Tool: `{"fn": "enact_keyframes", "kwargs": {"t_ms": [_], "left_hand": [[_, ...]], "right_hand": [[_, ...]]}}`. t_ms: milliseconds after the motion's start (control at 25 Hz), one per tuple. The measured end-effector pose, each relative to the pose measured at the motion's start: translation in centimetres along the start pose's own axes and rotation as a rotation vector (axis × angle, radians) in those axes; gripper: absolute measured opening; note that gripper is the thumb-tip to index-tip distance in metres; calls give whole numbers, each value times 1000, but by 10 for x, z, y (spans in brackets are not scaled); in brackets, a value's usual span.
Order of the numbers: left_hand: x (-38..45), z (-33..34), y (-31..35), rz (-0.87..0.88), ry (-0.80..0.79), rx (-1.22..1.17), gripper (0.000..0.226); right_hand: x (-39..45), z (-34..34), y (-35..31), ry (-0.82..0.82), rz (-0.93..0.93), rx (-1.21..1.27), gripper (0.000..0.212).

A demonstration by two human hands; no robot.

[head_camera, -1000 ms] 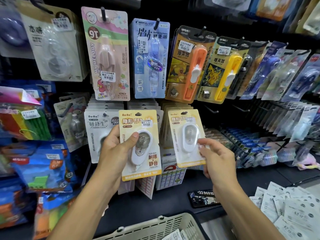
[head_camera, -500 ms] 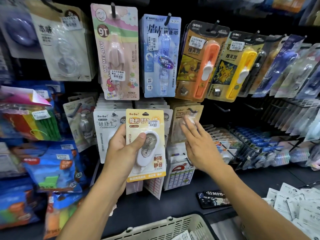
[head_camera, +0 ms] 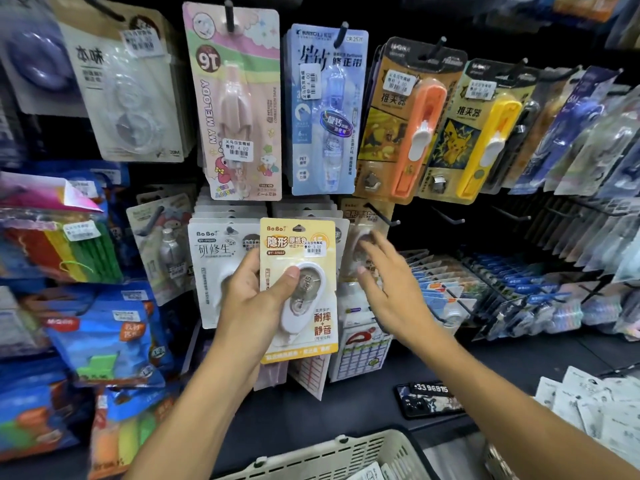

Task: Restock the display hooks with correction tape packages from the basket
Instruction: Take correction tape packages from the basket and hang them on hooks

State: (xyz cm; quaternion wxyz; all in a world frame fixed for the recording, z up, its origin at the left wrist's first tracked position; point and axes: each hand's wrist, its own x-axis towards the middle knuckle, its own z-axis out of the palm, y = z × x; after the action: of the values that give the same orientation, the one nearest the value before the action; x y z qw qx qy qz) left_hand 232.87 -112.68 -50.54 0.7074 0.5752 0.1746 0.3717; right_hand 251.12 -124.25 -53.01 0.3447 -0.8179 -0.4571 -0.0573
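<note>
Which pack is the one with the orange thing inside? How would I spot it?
Look along the top row of hooks on the dark wall. Right of the blue pack hangs the orange pack. Its long slider is bright orange, while the near-twin pack on its right holds a yellow one.

In my left hand (head_camera: 252,299) I had a yellow-and-cream correction tape package (head_camera: 298,289) with orange lettering and a white dispenser under clear plastic. Behind it hung white packages (head_camera: 218,258) with grey script. At upper centre of the frame I saw a pink card (head_camera: 239,98) banded in pale green and yellow, and beside it a light blue card (head_camera: 323,109). To the right hung an orange tool (head_camera: 420,140) on a brown card, then a yellow tool (head_camera: 490,143) on a card with a yellow cartoon figure on dark blue. At left I noted blue bags (head_camera: 104,334) and red, yellow and green strips (head_camera: 65,251). The basket (head_camera: 329,455) at the bottom was cream; the shelf (head_camera: 346,407) was black.
</note>
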Motion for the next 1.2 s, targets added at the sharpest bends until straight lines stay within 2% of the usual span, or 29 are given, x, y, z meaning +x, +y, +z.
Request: {"fn": "enact_keyframes", "kwargs": {"t_ms": [40, 120, 160, 200, 240, 280, 360, 440, 560, 720, 800, 880, 920, 960, 1040, 1080, 1120, 1200], "left_hand": [[-1, 4, 0, -8, -6, -19, 27], [-4, 14, -2, -15, -50, -49, 26], [-7, 20, -2, -24, -89, -51, 24], [-11, 25, -4, -17, -121, 1, 22], [-13, 27, -6, 54, -117, 181, 21], [-13, 26, -8, 186, -68, 496, 26], [-9, 14, -10, 435, 98, 1148, 52], [-1, 1, -7, 417, 97, 1373, 70], [4, -11, -7, 329, -11, 1468, 79], [6, -15, -10, 360, -66, 1446, 78], [0, -15, -16, 432, -27, 1389, 69], [-10, -15, -21, 572, 83, 1303, 51], [-16, -16, -27, 633, 116, 1272, 43], [-23, -17, -37, 654, 112, 1252, 37], [-42, -19, -65, 616, -17, 1258, 32], [-54, -20, -85, 563, -151, 1312, 32], [-70, -23, -109, 449, -328, 1380, 32], [-102, -37, -157, 97, -675, 1474, 35]], "right_hand": [[-19, -2, -10, -21, 50, 276, 46], [-51, -7, -32, -197, 164, 788, 36], [-62, -9, -37, -256, 227, 931, 27], [-68, -10, -39, -247, 271, 977, 22], [-72, -15, -37, -185, 313, 989, 19], [-73, -21, -32, -98, 356, 973, 17], [-73, -37, -16, 60, 439, 873, 16], [-74, -51, -2, 127, 488, 780, 19], [-68, -57, 6, 180, 515, 767, 22], [-29, -42, 1, 266, 585, 744, 30], [-11, -30, 3, 180, 611, 815, 40], [-8, -17, 12, 96, 630, 871, 60], [-16, -8, 20, 64, 660, 858, 64], [-32, 5, 27, 35, 689, 831, 59], [-83, 43, 42, -65, 780, 770, 35], [-115, 64, 50, -154, 843, 712, 24], [-149, 87, 58, -266, 869, 580, 18], [-212, 123, 78, -539, 756, 178, 19]]}}
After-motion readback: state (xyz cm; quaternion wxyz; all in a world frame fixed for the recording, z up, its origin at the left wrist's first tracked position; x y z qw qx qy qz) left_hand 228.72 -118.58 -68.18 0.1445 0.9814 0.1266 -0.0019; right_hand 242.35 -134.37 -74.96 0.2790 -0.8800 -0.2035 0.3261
